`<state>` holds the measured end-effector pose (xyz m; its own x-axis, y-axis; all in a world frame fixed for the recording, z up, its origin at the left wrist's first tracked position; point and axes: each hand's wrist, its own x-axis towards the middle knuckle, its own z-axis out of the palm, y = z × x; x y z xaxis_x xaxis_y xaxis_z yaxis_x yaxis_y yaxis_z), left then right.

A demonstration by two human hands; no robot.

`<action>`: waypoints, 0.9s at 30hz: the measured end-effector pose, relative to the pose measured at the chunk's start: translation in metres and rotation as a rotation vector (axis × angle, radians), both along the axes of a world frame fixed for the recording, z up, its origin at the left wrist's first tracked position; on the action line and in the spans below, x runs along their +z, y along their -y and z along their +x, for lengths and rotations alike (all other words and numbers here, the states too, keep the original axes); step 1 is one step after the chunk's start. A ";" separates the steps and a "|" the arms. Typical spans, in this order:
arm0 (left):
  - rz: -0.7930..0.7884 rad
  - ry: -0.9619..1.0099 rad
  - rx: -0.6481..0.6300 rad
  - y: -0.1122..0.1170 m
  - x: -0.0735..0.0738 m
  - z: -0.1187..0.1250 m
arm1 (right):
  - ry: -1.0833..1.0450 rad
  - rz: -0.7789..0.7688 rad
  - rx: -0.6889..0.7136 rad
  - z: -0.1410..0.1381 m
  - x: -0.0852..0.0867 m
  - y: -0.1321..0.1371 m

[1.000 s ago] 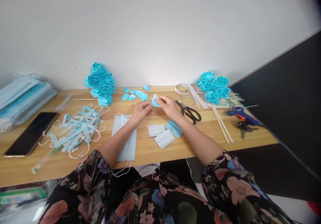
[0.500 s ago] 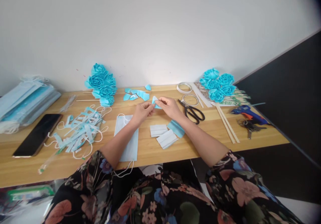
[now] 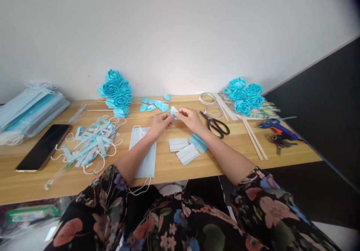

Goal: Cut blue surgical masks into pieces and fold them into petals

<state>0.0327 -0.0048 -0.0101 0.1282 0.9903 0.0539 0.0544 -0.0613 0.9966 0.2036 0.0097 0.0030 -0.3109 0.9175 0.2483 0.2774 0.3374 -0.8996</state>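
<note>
A small folded piece of blue mask fabric point(image 3: 173, 111) is pinched between both hands above the middle of the table. My left hand point(image 3: 161, 123) grips its lower left side, fingers closed. My right hand point(image 3: 189, 119) has thumb and fingertips closed on its right side. Cut mask pieces, two white side up point(image 3: 188, 154) and one blue point(image 3: 198, 142), lie below the hands. Several small blue cut petals point(image 3: 157, 105) rest behind. Under my left forearm is a whole face mask point(image 3: 143, 157) with ear loops. Black-handled scissors point(image 3: 216, 126) lie right of my right hand.
Blue fabric roses stand left point(image 3: 115, 93) and right point(image 3: 243, 95) near the wall. Left are a mask stack point(image 3: 30, 112), a phone point(image 3: 43, 148) and a strap pile point(image 3: 92, 142). Tape rolls point(image 3: 207, 98), wooden sticks point(image 3: 254, 138), a glue gun point(image 3: 278, 128) and keys point(image 3: 279, 142) are right.
Both hands keep hold of the fabric piece, which looks slightly turned, with a white edge showing on its right. The camera view has shifted a little.
</note>
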 end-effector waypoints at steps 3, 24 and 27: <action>-0.013 -0.014 -0.013 -0.001 -0.002 0.001 | 0.039 0.034 -0.032 0.000 -0.003 -0.001; 0.014 0.002 0.034 -0.001 -0.004 0.001 | -0.050 0.037 -0.052 0.003 0.003 -0.001; 0.021 -0.018 0.017 0.001 -0.004 0.002 | -0.058 0.021 -0.024 0.002 0.001 -0.003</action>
